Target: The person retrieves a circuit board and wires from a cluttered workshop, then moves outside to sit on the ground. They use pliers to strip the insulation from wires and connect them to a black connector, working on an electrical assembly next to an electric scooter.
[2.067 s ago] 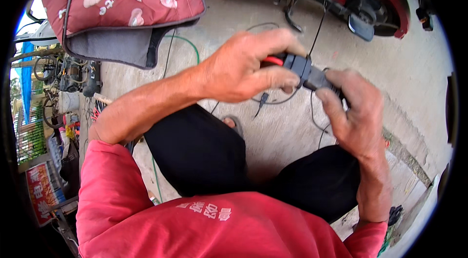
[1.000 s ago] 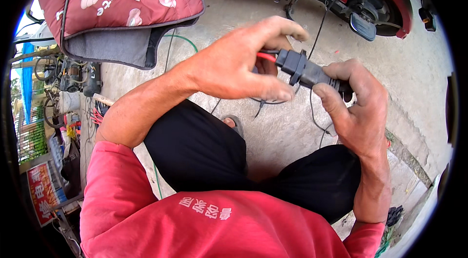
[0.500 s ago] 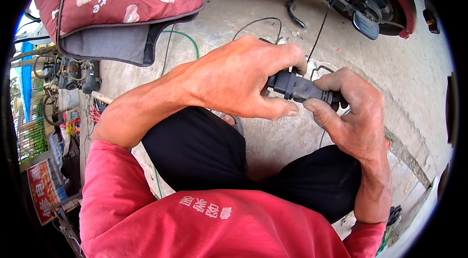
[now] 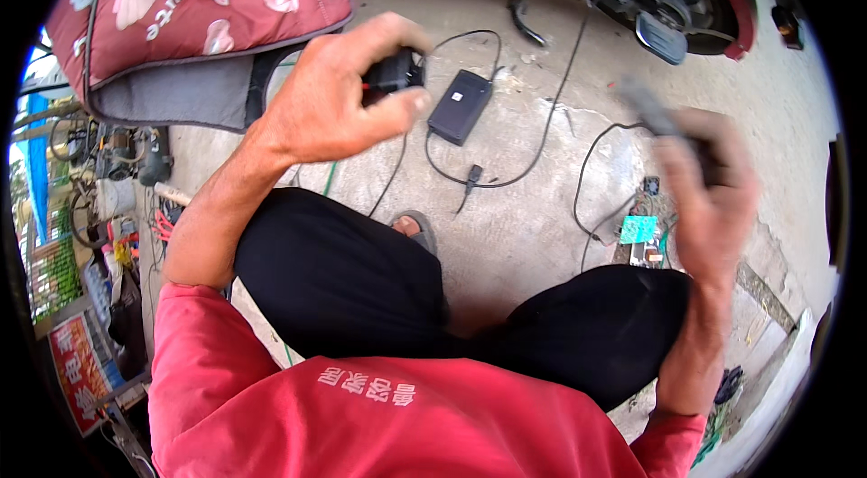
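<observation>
My left hand (image 4: 330, 94) is raised at the left, closed around a black connector (image 4: 393, 75) with a little red showing beside it. Over on the right, my right hand (image 4: 709, 180) grips a black plug (image 4: 655, 106); both are smeared by motion. A black cable (image 4: 591, 153) appears to run from that plug down to the floor. The two connector pieces are well apart. Between my hands, a black charger box (image 4: 461, 108) lies on the concrete with its cord looped around it. A small black cord end (image 4: 474, 175) rests just below the box.
A teal circuit board (image 4: 638, 229) and other electronic parts lie beside my right knee. Ahead stands a red scooter with a kickstand (image 4: 526, 22) and footpeg (image 4: 661, 38). A padded maroon cover (image 4: 194, 4) hangs at upper left. A sandalled foot (image 4: 411, 225) is below.
The joined black connectors have come apart. My left hand has moved left with one piece, my right hand slightly right with the other. The charger box is now uncovered.
</observation>
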Tool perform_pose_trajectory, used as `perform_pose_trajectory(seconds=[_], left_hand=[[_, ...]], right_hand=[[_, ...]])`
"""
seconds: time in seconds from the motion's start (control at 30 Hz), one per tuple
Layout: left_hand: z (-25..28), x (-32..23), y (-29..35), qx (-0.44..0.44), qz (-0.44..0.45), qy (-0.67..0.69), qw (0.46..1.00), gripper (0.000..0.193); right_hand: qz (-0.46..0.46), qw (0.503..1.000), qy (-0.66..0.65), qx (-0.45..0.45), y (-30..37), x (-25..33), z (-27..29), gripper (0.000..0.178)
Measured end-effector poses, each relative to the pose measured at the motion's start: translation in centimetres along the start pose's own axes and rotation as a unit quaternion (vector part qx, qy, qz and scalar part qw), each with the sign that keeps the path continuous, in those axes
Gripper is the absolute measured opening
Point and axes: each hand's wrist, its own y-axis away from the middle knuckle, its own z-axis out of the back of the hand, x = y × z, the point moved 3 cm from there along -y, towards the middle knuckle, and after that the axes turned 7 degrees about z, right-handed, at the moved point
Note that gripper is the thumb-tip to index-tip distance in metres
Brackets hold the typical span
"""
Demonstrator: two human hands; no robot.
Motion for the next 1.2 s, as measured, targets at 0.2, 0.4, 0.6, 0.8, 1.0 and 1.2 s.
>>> perform_pose_trajectory(seconds=[0.2,0.4,0.6,0.8,1.0,1.2], left_hand=[[-2.7,-2.3,-1.7,0.138,0.053,0.210,0.966,0.047],[-3.6,-3.2,-1.6,0.180,-0.001,0.222,0.958,0.057],[-3.3,-4.7,-1.3,0.156,0.006,0.208,0.965,0.060],[-3.9,-4.9,-1.3,0.122,-0.092,0.192,0.970,0.062],[-3.2,-6.2,-1.4,0.144,-0.060,0.092,0.983,0.062],[-4.0,2.3,-2.7,0.161,0.006,0.025,0.987,0.056]], right_hand=[[0.052,0.993,0.003,0.105,-0.4,1.8,-2.2,0.025],[0.040,0.992,-0.010,0.122,0.1,2.0,-2.6,0.026],[0.049,0.994,-0.029,0.093,0.5,2.4,-1.8,0.024],[0.034,0.993,-0.083,0.078,0.6,2.0,-1.9,0.021],[-0.003,0.987,-0.138,0.087,1.0,1.5,-2.3,0.021],[-0.134,0.956,-0.255,0.061,0.7,1.5,-1.4,0.032]])
